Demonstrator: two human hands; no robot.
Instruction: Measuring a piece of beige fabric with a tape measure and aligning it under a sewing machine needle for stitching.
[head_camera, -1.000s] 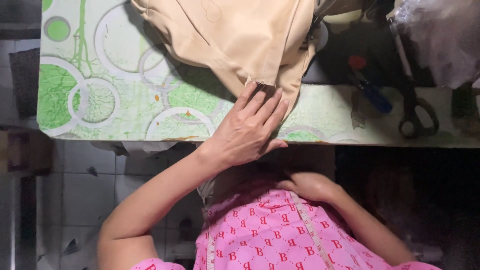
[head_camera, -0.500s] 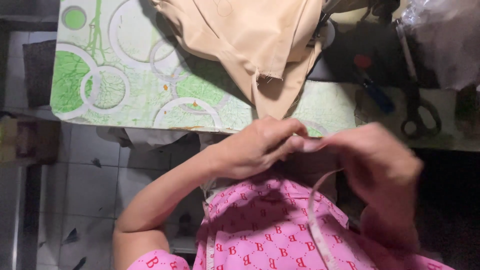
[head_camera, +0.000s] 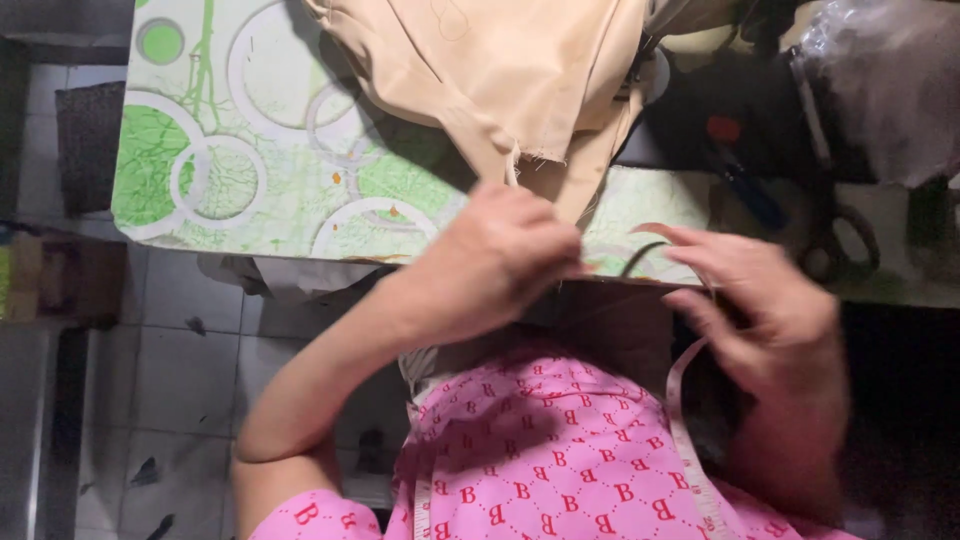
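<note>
Tape (head_camera: 683, 400), a pale measuring band, hangs over the pink patterned clothing (head_camera: 560, 460) of the person and rises in a thin curve to the table edge, between the two hands. In the head view, the left hand (head_camera: 495, 262) is at the near edge of the table (head_camera: 250, 150), knuckles up, its fingers curled in tight; whether they pinch the end of the tape I cannot tell, because the fingertips are hidden. The right hand (head_camera: 765, 300) is just beside it, blurred, with fingers half bent and spread, and the tape passes under its palm; a true grasp does not show clearly.

Beige cloth (head_camera: 500, 80) lies on the table above the left hand, one frayed corner pointing down to the knuckles. The table cover is white with green circles and branch shapes. At the right, in dark shadow, are black scissors (head_camera: 835, 235), a blue pen-like tool (head_camera: 745, 190) with a red cap near it, and a crumpled clear plastic bag (head_camera: 880, 80) in the upper corner. A dark woven basket (head_camera: 85, 135) stands on the tiled floor at the left.
</note>
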